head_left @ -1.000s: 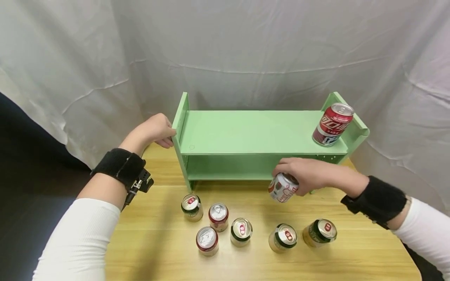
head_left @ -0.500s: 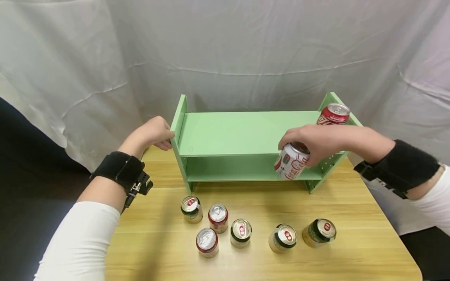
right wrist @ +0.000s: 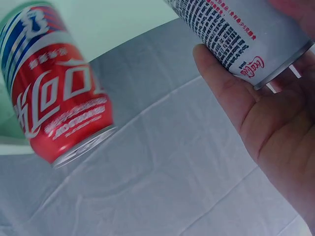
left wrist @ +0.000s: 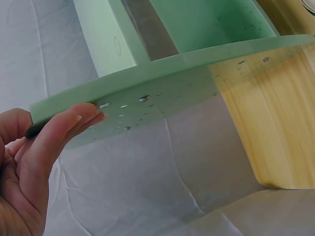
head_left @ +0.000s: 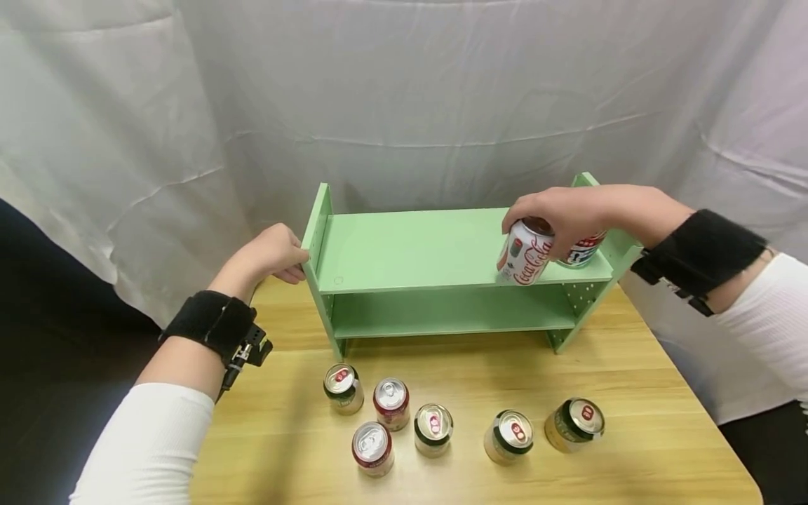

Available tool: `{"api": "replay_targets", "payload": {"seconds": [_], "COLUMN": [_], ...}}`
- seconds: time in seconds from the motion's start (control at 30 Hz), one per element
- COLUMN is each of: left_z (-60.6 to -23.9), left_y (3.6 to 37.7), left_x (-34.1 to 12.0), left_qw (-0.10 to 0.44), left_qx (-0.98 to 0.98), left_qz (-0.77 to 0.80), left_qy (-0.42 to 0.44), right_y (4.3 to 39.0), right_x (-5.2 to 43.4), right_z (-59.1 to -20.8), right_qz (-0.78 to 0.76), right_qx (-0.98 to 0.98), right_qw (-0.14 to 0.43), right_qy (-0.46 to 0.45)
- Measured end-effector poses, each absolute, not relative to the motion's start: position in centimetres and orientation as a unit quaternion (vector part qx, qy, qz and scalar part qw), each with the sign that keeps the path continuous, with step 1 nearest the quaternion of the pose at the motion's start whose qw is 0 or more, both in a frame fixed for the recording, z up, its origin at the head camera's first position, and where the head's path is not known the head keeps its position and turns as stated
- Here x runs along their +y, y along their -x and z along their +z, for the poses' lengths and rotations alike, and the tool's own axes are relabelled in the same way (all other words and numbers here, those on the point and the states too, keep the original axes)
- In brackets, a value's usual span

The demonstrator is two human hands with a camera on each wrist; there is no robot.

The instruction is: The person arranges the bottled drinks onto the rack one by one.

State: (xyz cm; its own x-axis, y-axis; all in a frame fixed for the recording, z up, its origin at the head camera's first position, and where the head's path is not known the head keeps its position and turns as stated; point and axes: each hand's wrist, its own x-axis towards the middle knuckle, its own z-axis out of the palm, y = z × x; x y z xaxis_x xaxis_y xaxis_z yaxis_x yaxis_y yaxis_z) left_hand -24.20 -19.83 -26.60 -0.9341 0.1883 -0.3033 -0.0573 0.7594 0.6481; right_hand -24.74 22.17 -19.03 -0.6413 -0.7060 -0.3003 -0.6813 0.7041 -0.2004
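Observation:
My right hand [head_left: 564, 216] grips a white Coca-Cola can [head_left: 527, 255] from above, slightly tilted, at the front edge of the green two-tier shelf's [head_left: 404, 245] upper board. Whether its base touches the board I cannot tell. Close by on that board, partly hidden behind the hand, stands a red Coca-Cola can [right wrist: 61, 101], plainly seen in the right wrist view. At the shelf's left end, my left hand [head_left: 270, 254] pinches the front edge of the side panel [left wrist: 162, 71] between thumb and fingers.
On the wooden table [head_left: 454, 372] in front of the shelf stand several cans, among them a green-and-gold can [head_left: 505, 442], another at the right [head_left: 571, 426] and a dark red can [head_left: 391, 407]. Pale cloth [head_left: 410, 91] hangs behind.
The right hand has raised the white can from in front of the lower tier to the upper board's edge, now partly covering the red can. The left hand keeps its hold on the side panel.

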Motion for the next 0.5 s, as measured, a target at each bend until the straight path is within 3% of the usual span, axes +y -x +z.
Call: {"api": "replay_targets", "payload": {"seconds": [0.5], "left_z": [-26.0], "left_y": [23.9], "left_x": [-20.4], "left_qw": [0.166], "left_qx": [0.929], "left_qz": [0.330], "left_qy": [-0.032], "right_y": [28.3], "right_x": [21.2], "right_z": [-19.8], "right_qz": [-0.015], "right_qx": [0.919], "right_qw": [0.194], "right_qy": [0.343]}}
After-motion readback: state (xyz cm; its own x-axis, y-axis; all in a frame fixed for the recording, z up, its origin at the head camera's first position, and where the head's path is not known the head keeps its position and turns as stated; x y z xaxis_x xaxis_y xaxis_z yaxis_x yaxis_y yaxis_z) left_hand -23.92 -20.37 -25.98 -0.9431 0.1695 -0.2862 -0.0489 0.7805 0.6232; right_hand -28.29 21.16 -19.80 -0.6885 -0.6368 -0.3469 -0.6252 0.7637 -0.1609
